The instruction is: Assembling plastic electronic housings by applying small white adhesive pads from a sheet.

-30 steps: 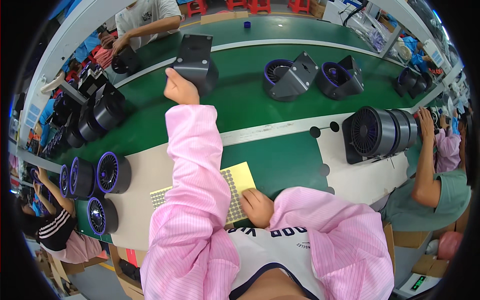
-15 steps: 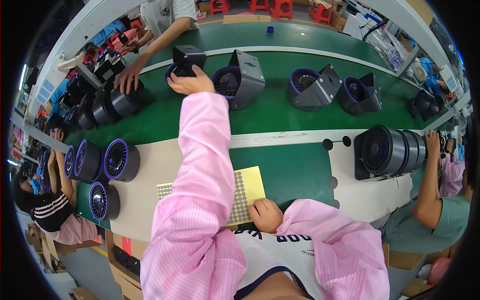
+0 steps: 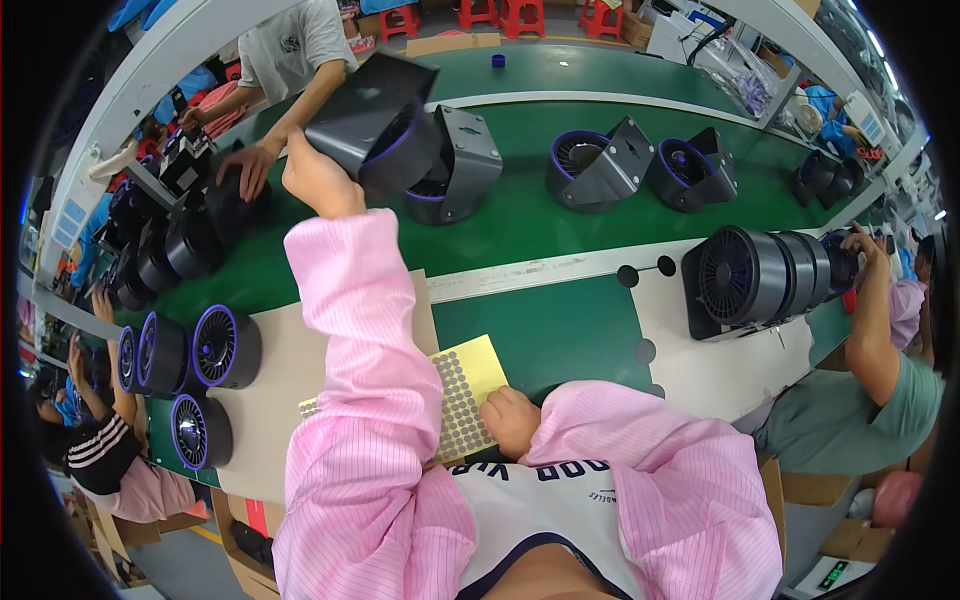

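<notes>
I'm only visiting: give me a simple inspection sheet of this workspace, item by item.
Surface: green bench, partly covered by beige sheets.
Job's things: bracketed fan unit, tilted; yellow sticker sheet, partly hidden by a sleeve.
Clutter: purple-rimmed fan units at left; black discs at right.
Grips: left hand holds the bracketed fan unit; right hand, fingers curled, at the sticker sheet's right edge.
Cables: dark strand, perhaps a cable, upper right.
Surroundings: co-workers on both sides and opposite; red stools beyond.
</notes>
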### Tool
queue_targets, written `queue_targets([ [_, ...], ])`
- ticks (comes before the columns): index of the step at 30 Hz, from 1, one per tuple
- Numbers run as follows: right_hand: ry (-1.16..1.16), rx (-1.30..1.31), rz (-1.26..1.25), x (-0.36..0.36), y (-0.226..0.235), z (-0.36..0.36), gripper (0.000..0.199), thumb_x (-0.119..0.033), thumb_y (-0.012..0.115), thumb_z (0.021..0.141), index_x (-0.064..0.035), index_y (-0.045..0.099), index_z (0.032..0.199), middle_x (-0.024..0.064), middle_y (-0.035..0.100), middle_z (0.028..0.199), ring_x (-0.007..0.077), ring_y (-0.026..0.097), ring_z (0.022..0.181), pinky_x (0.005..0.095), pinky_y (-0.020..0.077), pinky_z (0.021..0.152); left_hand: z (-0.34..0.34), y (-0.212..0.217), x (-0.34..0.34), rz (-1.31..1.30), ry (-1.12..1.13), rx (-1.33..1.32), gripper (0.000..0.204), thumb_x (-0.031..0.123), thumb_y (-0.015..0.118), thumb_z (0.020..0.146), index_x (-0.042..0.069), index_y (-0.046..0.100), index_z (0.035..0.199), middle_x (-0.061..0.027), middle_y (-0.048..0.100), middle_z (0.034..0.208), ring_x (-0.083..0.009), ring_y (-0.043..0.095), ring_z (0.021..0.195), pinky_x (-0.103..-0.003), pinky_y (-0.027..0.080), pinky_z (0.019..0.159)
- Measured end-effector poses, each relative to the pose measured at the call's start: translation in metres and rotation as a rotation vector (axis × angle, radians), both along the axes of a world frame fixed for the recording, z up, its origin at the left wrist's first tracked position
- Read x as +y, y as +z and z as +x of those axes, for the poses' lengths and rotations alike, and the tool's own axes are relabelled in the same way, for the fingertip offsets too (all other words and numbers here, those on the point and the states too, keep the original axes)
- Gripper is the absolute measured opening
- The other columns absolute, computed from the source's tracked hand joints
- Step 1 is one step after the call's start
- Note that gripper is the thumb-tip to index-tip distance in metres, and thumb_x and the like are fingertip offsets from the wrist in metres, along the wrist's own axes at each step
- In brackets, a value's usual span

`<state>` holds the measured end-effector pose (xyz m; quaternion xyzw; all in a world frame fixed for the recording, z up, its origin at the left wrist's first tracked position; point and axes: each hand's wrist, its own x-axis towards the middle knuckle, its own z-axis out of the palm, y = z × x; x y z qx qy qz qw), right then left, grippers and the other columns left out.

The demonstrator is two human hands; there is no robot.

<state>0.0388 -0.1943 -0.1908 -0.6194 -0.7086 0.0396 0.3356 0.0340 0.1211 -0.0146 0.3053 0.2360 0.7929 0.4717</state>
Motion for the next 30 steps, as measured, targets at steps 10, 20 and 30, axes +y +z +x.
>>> queue_targets([
  [10, 0.223, 0.862, 0.696, 0.050, 0.202, 0.062, 0.070, 0.021, 0.055, 0.066, -0.0088, 0.027, 0.123, 0.0081, 0.037, 0.107, 0.0177, 0.045, 0.091, 0.0284, 0.0474, 0.071, -0.010, 0.016, -0.126, 0.671, -0.170, 0.392, 0.038, 0.010, 0.045, 0.086, -0.001, 0.038, 0.051, -0.0005, 0.036, 0.047, -0.0076, 0.027, 0.044, -0.027, 0.020, 0.042],
  [20, 0.093, 0.867, 0.721, 0.066, 0.224, 0.064, 0.076, 0.021, 0.059, 0.063, -0.0090, 0.024, 0.124, 0.0081, 0.032, 0.112, 0.0201, 0.045, 0.096, 0.0290, 0.0529, 0.071, -0.010, 0.024, -0.147, 0.796, -0.122, 0.487, 0.032, 0.001, 0.047, 0.080, -0.002, 0.040, 0.049, -0.0057, 0.035, 0.044, -0.0158, 0.030, 0.039, -0.029, 0.027, 0.041],
  [30, -0.008, 0.634, 0.758, 0.062, 0.213, 0.073, 0.073, 0.022, 0.059, 0.063, -0.0079, 0.026, 0.121, 0.0083, 0.034, 0.111, 0.0187, 0.051, 0.087, 0.0261, 0.0492, 0.067, -0.011, 0.021, -0.143, 0.737, -0.082, 0.507, 0.037, 0.008, 0.043, 0.087, -0.003, 0.043, 0.052, -0.0028, 0.042, 0.051, -0.0067, 0.032, 0.048, -0.023, 0.024, 0.044],
])
